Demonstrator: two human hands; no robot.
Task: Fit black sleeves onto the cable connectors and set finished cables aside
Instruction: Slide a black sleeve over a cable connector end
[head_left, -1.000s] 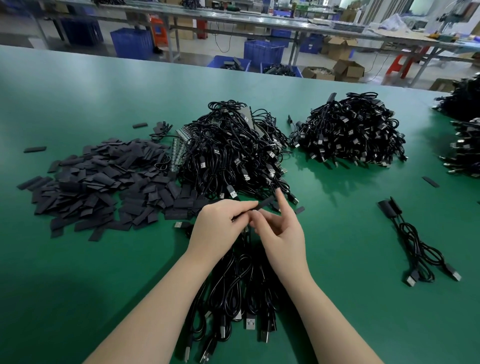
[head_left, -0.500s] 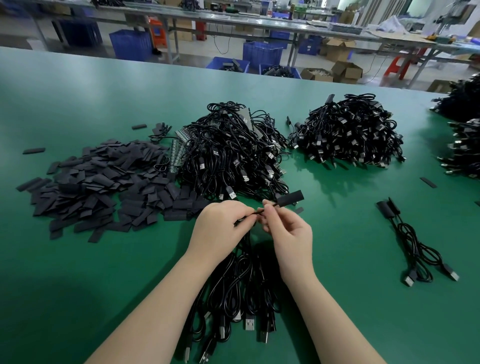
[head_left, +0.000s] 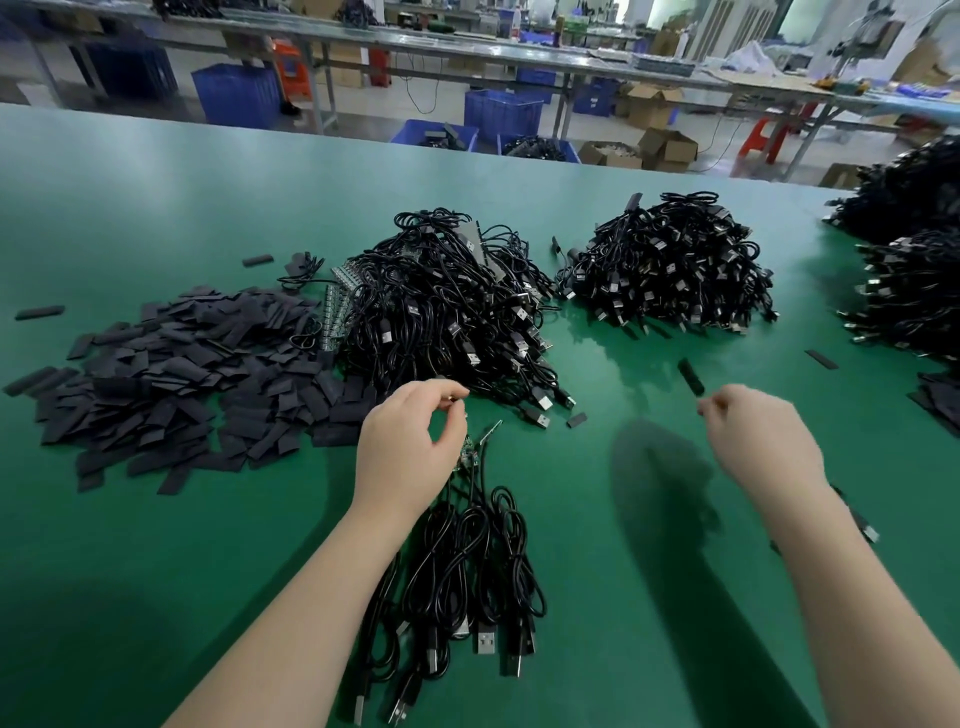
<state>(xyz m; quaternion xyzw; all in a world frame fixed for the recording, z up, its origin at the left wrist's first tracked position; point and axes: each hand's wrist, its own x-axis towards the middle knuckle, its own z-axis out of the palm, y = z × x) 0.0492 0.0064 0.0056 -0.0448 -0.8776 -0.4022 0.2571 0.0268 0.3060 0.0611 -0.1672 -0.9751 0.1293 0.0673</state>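
The right hand (head_left: 758, 441) is out over the right side of the green table (head_left: 156, 545), its fingers curled in a pinch on a cable whose sleeved end (head_left: 691, 376) sticks up dark and blurred above the fingertips; the rest of that cable is hidden behind the hand and wrist. This looks like a finished piece being carried toward the side where done work goes, well apart from the stock. The left hand (head_left: 410, 441) hovers near the top of the small bundle of cables (head_left: 462, 566) that lies in front of the person, thumb and fingers drawn close together around something small; whether it has a firm hold on a bare connector (head_left: 467, 452) I cannot tell. The bundle lies close so each next cable is within reach, and the heap of black sleeves (head_left: 171, 379) lies spread just to the left, beside the big cable pile (head_left: 447, 312), likely to keep the left hand's reach short.
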